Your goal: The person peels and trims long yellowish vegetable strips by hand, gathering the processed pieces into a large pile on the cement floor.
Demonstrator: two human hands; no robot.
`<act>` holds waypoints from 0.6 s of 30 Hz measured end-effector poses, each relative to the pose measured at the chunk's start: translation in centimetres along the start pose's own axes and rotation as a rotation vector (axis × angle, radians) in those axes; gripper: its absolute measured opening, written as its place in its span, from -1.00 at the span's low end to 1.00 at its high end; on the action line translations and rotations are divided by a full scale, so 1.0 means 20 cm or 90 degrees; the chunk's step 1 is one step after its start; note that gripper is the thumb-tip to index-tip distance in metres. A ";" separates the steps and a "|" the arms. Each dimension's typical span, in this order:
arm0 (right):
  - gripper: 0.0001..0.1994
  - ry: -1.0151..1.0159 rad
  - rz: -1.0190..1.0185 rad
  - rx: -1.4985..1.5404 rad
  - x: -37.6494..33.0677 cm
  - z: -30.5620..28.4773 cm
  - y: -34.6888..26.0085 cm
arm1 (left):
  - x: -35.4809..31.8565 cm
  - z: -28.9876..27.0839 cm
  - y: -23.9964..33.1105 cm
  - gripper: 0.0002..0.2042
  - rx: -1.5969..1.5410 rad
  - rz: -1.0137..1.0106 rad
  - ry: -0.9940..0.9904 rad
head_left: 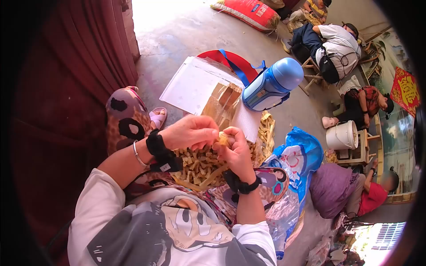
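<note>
My two hands meet in front of me above a heap of pale yellow dried strips (195,165) in my lap. Between the thumb and fingers of my right hand (238,153) is a small yellowish piece (223,139), perhaps one of the strips; its exact kind is unclear. Right beside it, my left hand (193,132) is closed in a pinch. Whatever its fingertips grip is hidden. Longer strips (266,131) hang together just beyond my right hand.
White sheets (186,91), a wooden block (222,104) and a blue bottle (270,84) with a strap stand ahead. A blue-and-white plastic bag (301,155) lies to the right. Farther off are a red sack (248,13), a white bucket (342,135) and several seated people (339,48).
</note>
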State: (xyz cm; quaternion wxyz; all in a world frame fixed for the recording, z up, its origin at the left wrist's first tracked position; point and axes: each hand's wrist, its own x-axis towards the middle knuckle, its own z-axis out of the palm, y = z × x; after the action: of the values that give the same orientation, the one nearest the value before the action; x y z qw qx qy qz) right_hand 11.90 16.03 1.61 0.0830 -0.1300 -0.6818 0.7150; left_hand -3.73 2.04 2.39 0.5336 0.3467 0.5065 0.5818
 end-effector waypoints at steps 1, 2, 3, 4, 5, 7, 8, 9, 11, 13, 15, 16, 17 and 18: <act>-0.74 0.023 0.035 0.091 0.00 0.01 -0.02 | -0.01 0.01 0.05 -0.78 0.061 0.017 0.033; -0.75 0.010 0.038 0.120 0.00 0.02 -0.01 | 0.00 0.03 0.03 -0.79 0.116 0.064 0.033; -0.75 -0.003 0.042 0.148 0.00 0.02 -0.01 | 0.01 0.05 -0.02 -0.80 0.171 0.111 0.033; -0.75 -0.017 0.046 0.176 -0.01 0.02 0.00 | 0.02 0.07 -0.03 -0.80 0.225 0.159 0.034; -0.76 0.008 0.062 0.169 -0.01 0.02 0.01 | 0.01 0.08 -0.01 -0.83 0.267 0.084 0.029; -0.75 0.057 0.100 0.175 0.00 0.00 0.02 | 0.04 0.07 -0.05 -0.83 0.489 0.210 0.123; -0.74 0.082 0.118 0.179 0.01 -0.01 0.03 | 0.05 0.07 -0.07 -0.82 0.601 0.273 0.169; -0.75 0.118 0.115 0.249 0.03 -0.01 0.06 | 0.05 0.08 -0.08 -0.79 0.603 0.290 0.181; -0.72 0.007 0.161 0.348 0.04 -0.05 0.05 | 0.02 0.12 -0.02 -0.79 0.593 0.406 0.122; -0.63 -0.107 0.205 0.420 0.04 -0.09 0.06 | 0.02 0.12 -0.02 -0.79 0.560 0.442 0.045; -0.60 -0.073 0.165 0.363 0.04 -0.07 0.07 | 0.03 0.11 -0.04 -0.80 0.546 0.365 0.051; -0.58 -0.059 0.147 0.334 0.04 -0.06 0.06 | 0.03 0.09 -0.06 -0.81 0.539 0.325 0.056; -0.61 -0.041 0.117 0.264 0.04 -0.04 0.04 | 0.04 0.07 -0.08 -0.84 0.558 0.325 0.084; -0.63 -0.021 0.115 0.191 0.04 -0.02 0.03 | 0.04 0.07 -0.09 -0.85 0.569 0.309 0.105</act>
State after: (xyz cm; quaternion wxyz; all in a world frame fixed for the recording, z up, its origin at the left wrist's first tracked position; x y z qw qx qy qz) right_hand 11.33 16.56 1.04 0.0259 -0.1654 -0.5544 0.8153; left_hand -2.14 3.00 0.81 0.1409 0.6016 0.6511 0.4409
